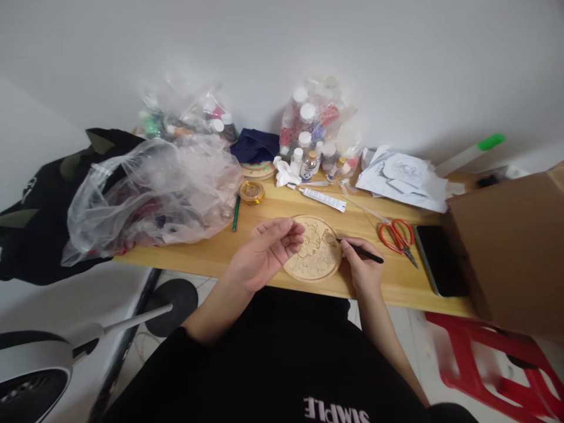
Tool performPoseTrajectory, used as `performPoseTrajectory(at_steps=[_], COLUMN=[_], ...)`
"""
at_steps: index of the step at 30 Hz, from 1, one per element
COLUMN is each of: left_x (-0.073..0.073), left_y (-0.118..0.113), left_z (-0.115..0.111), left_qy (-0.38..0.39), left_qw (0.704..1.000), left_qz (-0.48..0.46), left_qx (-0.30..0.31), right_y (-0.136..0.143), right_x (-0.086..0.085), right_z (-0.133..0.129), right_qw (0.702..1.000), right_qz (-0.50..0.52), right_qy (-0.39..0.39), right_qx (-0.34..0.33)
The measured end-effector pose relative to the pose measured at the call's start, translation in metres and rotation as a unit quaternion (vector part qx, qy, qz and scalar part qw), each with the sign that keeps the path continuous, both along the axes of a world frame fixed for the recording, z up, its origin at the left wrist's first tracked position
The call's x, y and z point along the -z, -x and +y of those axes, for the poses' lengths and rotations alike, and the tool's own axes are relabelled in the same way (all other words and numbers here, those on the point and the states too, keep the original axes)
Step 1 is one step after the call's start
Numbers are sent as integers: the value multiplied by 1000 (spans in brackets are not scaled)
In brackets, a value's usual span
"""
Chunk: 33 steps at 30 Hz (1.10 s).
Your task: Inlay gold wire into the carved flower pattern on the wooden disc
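The person's right hand [363, 264] has its fingers closed in a pinch around a slim black tool [368, 254], near the middle of the frame. The tool's long axis slants from its rear end at lower right to its tip at upper left, which points at the right part of a round wooden plaque [315, 261]. The plaque lies flat on the counter [211, 258], its face up, with gold flower outlines on it. The left hand [264, 252] is over the plaque's left edge, palm partly up, fingers loosely curled, thumb and forefinger tips close together; whether they pinch anything fine is too small to make out. A spool of golden wire [252, 192] sits up and left of the plaque.
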State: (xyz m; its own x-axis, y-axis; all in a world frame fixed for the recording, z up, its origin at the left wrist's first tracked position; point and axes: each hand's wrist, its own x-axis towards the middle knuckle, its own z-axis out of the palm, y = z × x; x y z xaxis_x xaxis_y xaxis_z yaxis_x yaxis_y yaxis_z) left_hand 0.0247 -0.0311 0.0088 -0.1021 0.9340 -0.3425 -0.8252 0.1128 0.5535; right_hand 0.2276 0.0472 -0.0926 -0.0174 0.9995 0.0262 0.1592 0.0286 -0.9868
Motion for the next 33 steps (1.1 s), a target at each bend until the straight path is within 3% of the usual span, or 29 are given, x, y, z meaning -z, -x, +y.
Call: performPoseTrajectory(at_steps=[25, 33], left_x=[-3, -5], left_y=[-19, -21], left_z=[-1, -4], left_qy=[-72, -86], left_qw=[996, 994], left_qz=[27, -8], left_qx=[52, 72], right_y=[0, 1], right_x=[-1, 0], right_z=[-1, -2], right_qw=[1000, 1000], right_qz=[0, -1], right_qy=[-8, -9], right_qx=[1, 6])
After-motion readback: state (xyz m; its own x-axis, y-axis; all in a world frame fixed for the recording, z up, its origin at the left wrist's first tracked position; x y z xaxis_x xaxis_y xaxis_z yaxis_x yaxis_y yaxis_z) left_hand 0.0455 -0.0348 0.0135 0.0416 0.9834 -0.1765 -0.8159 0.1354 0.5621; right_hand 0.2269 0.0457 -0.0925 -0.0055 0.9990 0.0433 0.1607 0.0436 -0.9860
